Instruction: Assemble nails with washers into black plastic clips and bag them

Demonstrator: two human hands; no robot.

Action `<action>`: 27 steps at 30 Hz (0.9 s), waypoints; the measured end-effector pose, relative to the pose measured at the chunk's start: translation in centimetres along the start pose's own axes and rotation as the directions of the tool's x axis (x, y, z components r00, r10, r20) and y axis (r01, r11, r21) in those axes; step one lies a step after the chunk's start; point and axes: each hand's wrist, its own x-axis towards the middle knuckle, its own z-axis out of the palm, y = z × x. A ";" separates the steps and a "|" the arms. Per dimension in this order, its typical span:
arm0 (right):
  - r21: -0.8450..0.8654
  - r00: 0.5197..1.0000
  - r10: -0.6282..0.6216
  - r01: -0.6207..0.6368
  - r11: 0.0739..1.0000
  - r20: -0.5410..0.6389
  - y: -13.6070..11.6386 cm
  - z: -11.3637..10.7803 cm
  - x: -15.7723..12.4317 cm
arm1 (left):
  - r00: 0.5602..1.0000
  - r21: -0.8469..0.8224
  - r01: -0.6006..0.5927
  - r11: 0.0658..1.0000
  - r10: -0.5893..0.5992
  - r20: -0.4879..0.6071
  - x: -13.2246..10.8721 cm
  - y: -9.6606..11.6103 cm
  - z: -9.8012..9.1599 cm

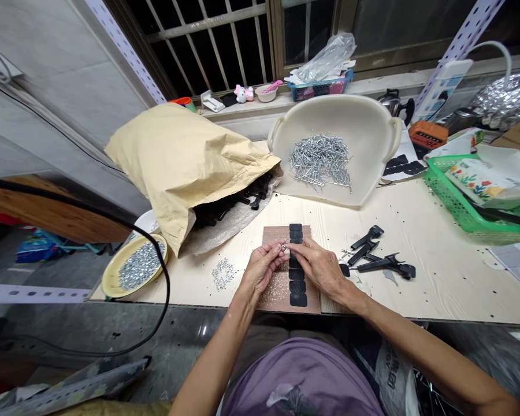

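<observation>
A pale wooden bench [437, 260] fills the middle of the view. At its far side there is a window with metal bars [208, 34], dark behind, and a sill that carries small items; the wall on the left is grey.

On the far left of the bench a tan paper sack [177, 156] lies on its side, and black parts [229, 208] spill from its open mouth. Right of it, at far centre, a white plastic tray [364, 127] holds a heap of silver screws [320, 162]. At the near left edge a yellow plate [107, 284] carries small silver nuts [141, 266], and a little pile of silver bits [223, 273] lies on the bench just right of it. On the far right stands a green basket [446, 196]; a few black clips [375, 254] lie just right of the hands.

At near centre a brown board [273, 234] lies flat, with a row of black pieces [298, 299] along it. The left hand [262, 271] and the right hand [318, 268] come together just above this board. The left fingers [272, 252] and the right fingers [297, 249] are closed at the tips, thumb against forefinger, and they meet on a small silver piece [283, 247], which both hands pinch; the other fingers are curled loosely. The small silver piece is held over the far half of the board, just left of the row of black pieces.
</observation>
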 end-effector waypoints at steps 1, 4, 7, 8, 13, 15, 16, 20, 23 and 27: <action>0.021 1.000 0.005 -0.005 1.000 0.005 0.0 0.0 0.0 | 1.000 0.015 -0.012 1.000 0.012 0.003 0.0 0.0 0.0; 0.102 1.000 0.018 -0.019 0.995 0.016 0.4 0.3 0.0 | 0.995 0.135 -0.099 0.986 0.101 -0.009 -0.1 -0.1 0.0; 0.220 0.999 0.021 -0.029 0.975 0.035 1.0 0.8 0.3 | 0.975 0.325 -0.207 0.923 0.222 -0.009 -0.2 -0.3 -0.1; 0.265 0.999 0.022 -0.033 0.964 0.043 1.2 0.9 0.4 | 0.969 0.369 -0.228 0.901 0.246 -0.001 -0.3 -0.3 -0.1; 0.441 0.999 -0.010 -0.012 0.897 0.048 1.8 1.1 0.9 | 0.965 0.355 -0.254 0.900 0.258 0.035 -0.2 -0.2 -0.1; 0.453 0.999 -0.013 -0.009 0.891 0.046 1.8 1.0 0.9 | 0.974 0.282 -0.223 0.933 0.225 0.028 0.0 -0.2 -0.1; 0.451 0.999 -0.010 -0.013 0.893 0.048 1.8 0.9 0.8 | 0.979 0.242 -0.202 0.949 0.203 0.021 0.0 -0.3 0.0; 0.445 0.999 0.009 -0.029 0.895 0.047 1.8 1.1 0.7 | 0.995 0.105 -0.101 0.989 0.103 -0.014 0.4 -0.5 0.2; 0.456 0.999 0.022 -0.037 0.889 0.039 1.9 1.5 0.4 | 0.999 0.072 -0.031 0.997 0.033 -0.030 0.5 -0.6 0.3; 0.440 0.999 0.028 -0.041 0.897 0.037 2.1 2.0 0.1 | 0.999 0.070 0.032 0.997 -0.030 -0.033 0.7 -0.8 0.1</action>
